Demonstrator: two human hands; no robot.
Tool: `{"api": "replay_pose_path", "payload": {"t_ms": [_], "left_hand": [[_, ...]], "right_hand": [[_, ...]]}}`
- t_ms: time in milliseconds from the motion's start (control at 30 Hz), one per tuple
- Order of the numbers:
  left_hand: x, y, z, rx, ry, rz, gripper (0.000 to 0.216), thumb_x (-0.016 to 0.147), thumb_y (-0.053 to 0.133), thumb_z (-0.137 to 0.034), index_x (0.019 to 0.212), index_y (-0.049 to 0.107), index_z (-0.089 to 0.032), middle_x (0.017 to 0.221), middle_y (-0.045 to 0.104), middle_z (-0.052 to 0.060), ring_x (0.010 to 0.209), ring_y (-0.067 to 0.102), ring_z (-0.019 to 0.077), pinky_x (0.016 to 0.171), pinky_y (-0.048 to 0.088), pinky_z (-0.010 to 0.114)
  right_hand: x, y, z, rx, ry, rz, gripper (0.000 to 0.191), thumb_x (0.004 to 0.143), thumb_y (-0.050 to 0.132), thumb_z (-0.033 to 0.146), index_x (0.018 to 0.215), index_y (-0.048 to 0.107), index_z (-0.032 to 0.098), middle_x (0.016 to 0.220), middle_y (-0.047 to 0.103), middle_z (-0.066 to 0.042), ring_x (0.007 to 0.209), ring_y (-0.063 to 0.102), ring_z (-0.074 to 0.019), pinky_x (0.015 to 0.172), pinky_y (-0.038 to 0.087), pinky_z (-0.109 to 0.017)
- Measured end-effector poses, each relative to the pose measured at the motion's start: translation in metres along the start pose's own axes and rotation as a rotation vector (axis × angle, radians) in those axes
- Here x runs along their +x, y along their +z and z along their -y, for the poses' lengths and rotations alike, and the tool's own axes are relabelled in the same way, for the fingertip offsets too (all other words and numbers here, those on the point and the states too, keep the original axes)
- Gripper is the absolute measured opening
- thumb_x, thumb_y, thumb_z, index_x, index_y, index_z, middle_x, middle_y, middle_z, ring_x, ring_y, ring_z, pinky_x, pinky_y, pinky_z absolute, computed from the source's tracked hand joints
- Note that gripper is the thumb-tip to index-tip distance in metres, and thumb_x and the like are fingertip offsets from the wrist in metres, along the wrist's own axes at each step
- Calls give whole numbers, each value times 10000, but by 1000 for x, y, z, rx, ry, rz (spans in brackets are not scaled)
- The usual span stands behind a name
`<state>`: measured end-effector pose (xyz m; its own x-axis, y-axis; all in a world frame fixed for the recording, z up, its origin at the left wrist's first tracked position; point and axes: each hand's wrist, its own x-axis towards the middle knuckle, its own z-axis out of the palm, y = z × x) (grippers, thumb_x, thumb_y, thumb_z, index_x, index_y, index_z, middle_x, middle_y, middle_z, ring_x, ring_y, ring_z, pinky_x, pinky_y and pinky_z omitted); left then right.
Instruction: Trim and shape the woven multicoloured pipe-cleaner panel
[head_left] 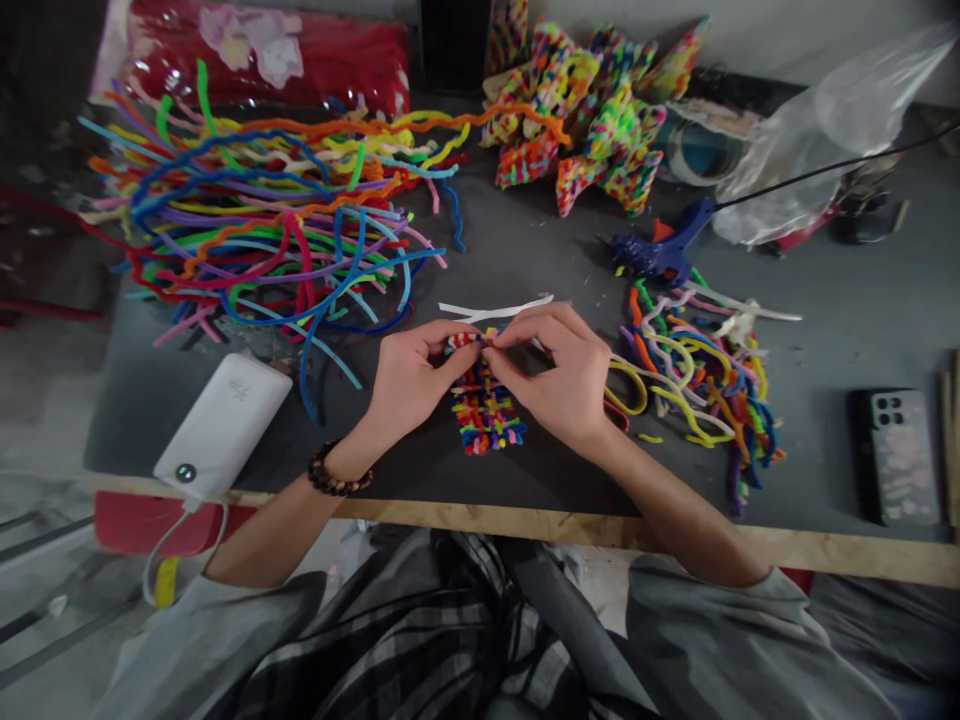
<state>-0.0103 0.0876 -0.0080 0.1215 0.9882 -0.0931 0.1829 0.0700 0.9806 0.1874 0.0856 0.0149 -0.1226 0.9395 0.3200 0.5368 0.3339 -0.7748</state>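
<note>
Woven pipe-cleaner mat (486, 415) (multicoloured) lies on the desk (847, 320) near its front edge. Left hand (412, 375) and right hand (562, 375) both pinch closed on the mat's top edge, fingertips meeting.

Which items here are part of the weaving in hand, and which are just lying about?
In use: woven pipe-cleaner mat, pinched at its top edge by the left hand and right hand; long pipe-cleaner pile; cut pieces.

Lying about: power bank, phone, glue gun, finished woven pieces, plastic bag.
</note>
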Motion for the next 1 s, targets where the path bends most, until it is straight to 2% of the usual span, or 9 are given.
{"api": "replay_pose_path", "payload": {"t_ms": [133, 300, 333, 400, 500, 733, 867, 1000], "left_hand": [[0, 0, -1, -38, 22, 24, 229, 929, 802, -367, 1075, 814, -192, 998, 826, 57, 816, 757, 173, 701, 579, 257], [-3, 2, -2, -75, 33, 64, 168, 948, 771, -297, 1088, 743, -207, 867, 779, 16, 722, 710, 139, 604, 505, 230], [-3, 2, -3, -90, 28, 68, 170, 952, 772, -304, 1085, 722, -211, 836, 767, 8, 696, 699, 134, 583, 491, 226], [-4, 2, -3, -118, 17, 78, 189, 957, 780, -333, 1071, 675, -223, 781, 745, -5, 644, 676, 127, 548, 469, 224], [-4, 1, 0, -123, 16, 83, 260, 949, 803, -375, 1052, 599, -252, 718, 706, -27, 581, 644, 125, 502, 439, 225], [-3, 1, 5, -31, 69, 112, 337, 952, 800, -449, 1057, 537, -266, 719, 669, -40, 552, 619, 122, 485, 407, 244], [-3, 2, 2, 1, 86, 117, 318, 971, 782, -452, 1057, 545, -258, 681, 645, -54, 543, 577, 111, 490, 365, 244], [-1, 1, 0, 39, 87, 87, 257, 1018, 717, -459, 1034, 590, -236, 641, 587, -59, 526, 505, 96, 501, 327, 249]], "right_hand": [[0, 2, -4, 60, 71, 7, 153, 917, 767, 246, 1067, 742, 239, 1104, 751, -49, 834, 702, -184, 795, 602, -357], [4, 2, -15, 303, 181, 108, 441, 904, 801, 306, 1327, 683, 264, 1037, 795, -17, 789, 714, -169, 652, 536, -302], [5, 1, -16, 328, 193, 131, 424, 895, 812, 321, 1300, 704, 257, 1002, 798, -11, 754, 702, -160, 628, 518, -295], [7, -1, -18, 327, 194, 166, 261, 891, 813, 329, 1131, 775, 234, 893, 790, 2, 686, 666, -143, 603, 489, -289], [9, -4, -18, 290, 159, 165, 106, 890, 795, 294, 958, 804, 213, 807, 769, 11, 639, 622, -129, 589, 459, -287], [7, -1, -14, 169, 33, 80, 44, 896, 734, 210, 899, 778, 214, 829, 743, 12, 695, 617, -133, 673, 492, -292], [5, 2, -14, 130, 60, 43, 52, 899, 725, 192, 882, 771, 211, 825, 736, 7, 719, 630, -144, 706, 509, -300], [4, 4, -18, 184, 127, 70, 52, 913, 754, 240, 930, 794, 212, 857, 764, 2, 701, 622, -138, 669, 489, -297]]}}
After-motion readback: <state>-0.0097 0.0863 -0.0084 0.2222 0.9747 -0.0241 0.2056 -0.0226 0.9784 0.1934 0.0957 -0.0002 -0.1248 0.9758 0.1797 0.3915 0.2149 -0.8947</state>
